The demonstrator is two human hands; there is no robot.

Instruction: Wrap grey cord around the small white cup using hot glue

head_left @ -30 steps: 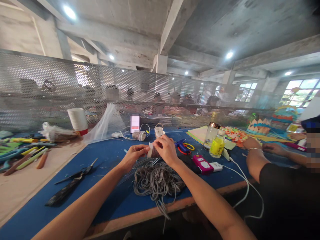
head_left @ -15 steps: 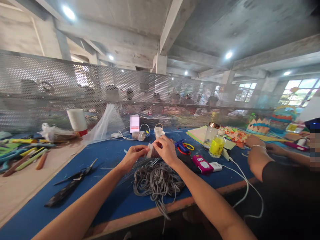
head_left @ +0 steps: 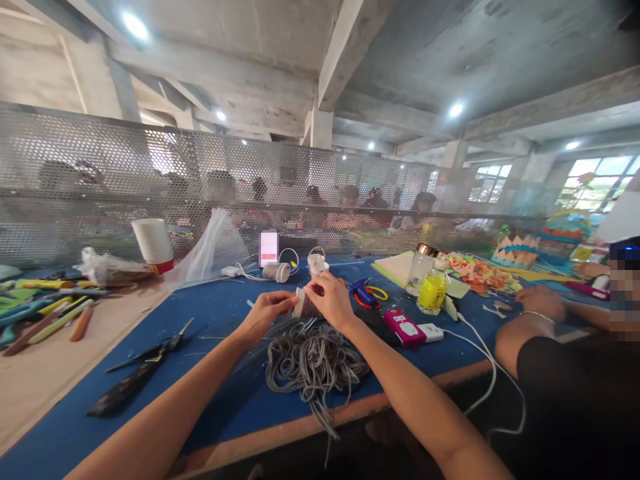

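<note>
Both my hands meet over the blue table mat, around a small cup wrapped in brownish-grey cord [head_left: 310, 308] with a white rim. My left hand [head_left: 270, 312] pinches the cup's white rim from the left. My right hand [head_left: 331, 298] is closed at the cup's upper right, its fingertips partly hiding it. Just below lies a loose heap of grey cord [head_left: 313, 367], with strands hanging over the table edge. Behind my hands stand a small white basket with a handle [head_left: 317, 262] and a cord-wrapped cup on its side [head_left: 276, 272].
Black-handled scissors [head_left: 145, 373] lie left, near pliers and tools [head_left: 47, 310]. Paper cups [head_left: 153, 245] and a phone [head_left: 269, 249] stand behind. To the right are a yellow glue bottle [head_left: 433, 292], a glass jar [head_left: 420, 270], a magenta box [head_left: 404, 329], cables and a co-worker's arm [head_left: 525, 330].
My hands keep nearly the same pose on the cup. At the right, the co-worker's hand has moved away from the orange paper pieces, toward the right.
</note>
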